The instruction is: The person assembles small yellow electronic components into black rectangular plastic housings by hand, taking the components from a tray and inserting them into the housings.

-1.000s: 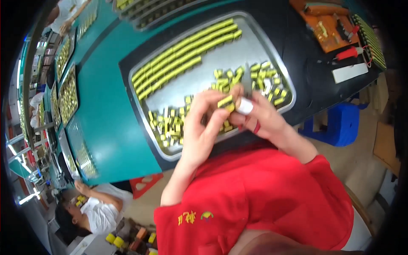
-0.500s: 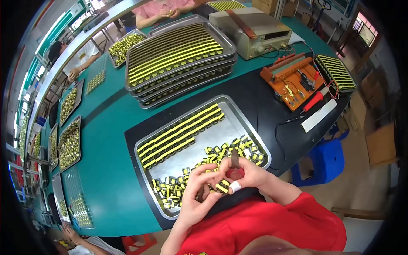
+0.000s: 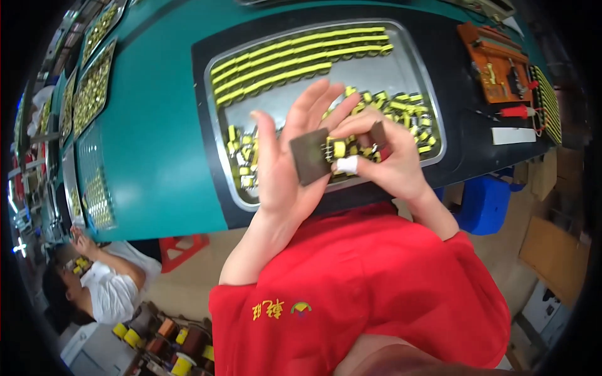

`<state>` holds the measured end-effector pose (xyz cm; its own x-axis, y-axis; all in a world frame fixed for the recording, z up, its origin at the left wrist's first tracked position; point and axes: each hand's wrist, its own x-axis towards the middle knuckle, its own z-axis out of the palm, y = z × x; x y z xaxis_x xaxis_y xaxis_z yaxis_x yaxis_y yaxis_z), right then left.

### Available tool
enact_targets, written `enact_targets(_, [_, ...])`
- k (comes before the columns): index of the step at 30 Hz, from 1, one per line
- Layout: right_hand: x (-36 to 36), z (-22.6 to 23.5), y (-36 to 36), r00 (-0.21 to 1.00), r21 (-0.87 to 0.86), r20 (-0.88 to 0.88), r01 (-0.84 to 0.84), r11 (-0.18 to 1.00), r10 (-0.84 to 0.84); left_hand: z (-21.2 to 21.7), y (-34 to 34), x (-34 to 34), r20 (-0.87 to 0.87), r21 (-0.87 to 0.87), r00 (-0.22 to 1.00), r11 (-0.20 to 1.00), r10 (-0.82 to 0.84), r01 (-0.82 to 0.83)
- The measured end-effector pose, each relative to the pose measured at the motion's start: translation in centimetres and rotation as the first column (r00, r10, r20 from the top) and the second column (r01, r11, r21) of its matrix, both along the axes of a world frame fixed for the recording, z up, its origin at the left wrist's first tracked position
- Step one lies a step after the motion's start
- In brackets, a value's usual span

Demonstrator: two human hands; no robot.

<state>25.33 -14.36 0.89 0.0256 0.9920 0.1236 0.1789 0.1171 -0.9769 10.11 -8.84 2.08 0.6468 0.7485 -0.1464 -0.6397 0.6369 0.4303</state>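
My left hand (image 3: 279,166) is turned palm up with its fingers stretched out, and a dark, flat, square plate (image 3: 308,164) rests on its palm. My right hand (image 3: 398,160), with white tape on one digit, pinches a small yellow-and-black transformer (image 3: 339,148). The transformer's metal pins point toward the plate, at its right edge. A dark blade-like piece with some red by it also sits in my right hand, mostly covered by the fingers. Under both hands lies a metal tray (image 3: 360,67), with transformers in rows (image 3: 276,62) at the back and loose ones (image 3: 411,113) in front.
To the right are an orange tool box (image 3: 492,69), a red-handled probe (image 3: 515,111) and a white strip (image 3: 513,135). More filled trays (image 3: 94,91) line the table's left side. A person in white (image 3: 116,276) sits at lower left; a blue stool (image 3: 486,203) stands at right.
The view has tilted downward. My left hand has opened out flat, showing the dark plate. My right hand has brought the transformer with its pins against or close to the plate's edge.
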Motion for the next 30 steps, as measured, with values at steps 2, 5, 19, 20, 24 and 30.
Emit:
enact_targets(2, [0.3, -0.7, 0.3, 0.999, 0.04, 0.034, -0.014, 0.999, 0.013, -0.3, 0.1, 0.0, 0.006, 0.0, 1.0, 1.0, -0.006, 0.006])
enact_targets(5, [0.2, -1.2, 0.1, 0.999, 0.038, 0.03, -0.03, 0.999, 0.029, -0.5, -0.1, -0.3, -0.027, 0.028, 1.0, 1.0, 0.005, -0.005])
enact_targets(19, [0.6, -2.1, -0.2, 0.997, 0.146, 0.059, -0.061, 0.987, 0.053, -0.2, -0.4, 0.1, -0.129, 0.026, 0.991, 0.999, 0.036, -0.033])
enact_targets(20, [0.6, -2.2, -0.2, 0.997, 0.134, 0.049, -0.06, 0.989, 0.054, -0.2, -0.5, 0.1, -0.128, 0.024, 0.991, 0.999, 0.039, -0.036])
enact_targets(24, [0.5, -2.1, -0.1, 0.998, 0.099, 0.025, -0.066, 0.993, 0.064, -0.6, -0.4, 0.1, -0.126, 0.043, 0.991, 0.998, 0.044, -0.039])
enact_targets(30, [0.1, -1.0, 0.3, 0.925, 0.363, 0.379, -0.136, 0.922, -0.012, -0.9, -0.8, -0.2, -0.227, 0.099, 0.971, 0.994, 0.076, -0.055])
